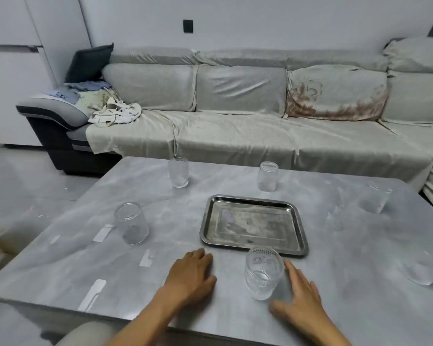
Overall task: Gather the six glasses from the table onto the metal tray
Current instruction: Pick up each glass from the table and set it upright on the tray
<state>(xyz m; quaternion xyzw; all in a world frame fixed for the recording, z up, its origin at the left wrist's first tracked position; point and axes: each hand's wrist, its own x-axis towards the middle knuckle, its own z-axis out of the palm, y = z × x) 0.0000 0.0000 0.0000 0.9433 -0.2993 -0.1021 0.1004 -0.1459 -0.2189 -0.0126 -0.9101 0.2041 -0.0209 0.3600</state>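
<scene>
The clear ribbed glass cup (264, 272) stands upright just beside the spread, empty right hand (301, 297); the flat, empty left hand (191, 275) is farther; the shiny metal tray (301, 229) lies just behind.

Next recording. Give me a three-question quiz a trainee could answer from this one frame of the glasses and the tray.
1. True or false: the metal tray already holds a glass.
2. Which hand is closer to the nearest glass? A) left hand B) right hand
3. Fill in: the nearest glass stands just in front of the tray's ____ edge.

Key: 1. False: all six glasses stand on the table, around the tray. 2. B: it is open beside the glass, not gripping it. 3. near.
</scene>
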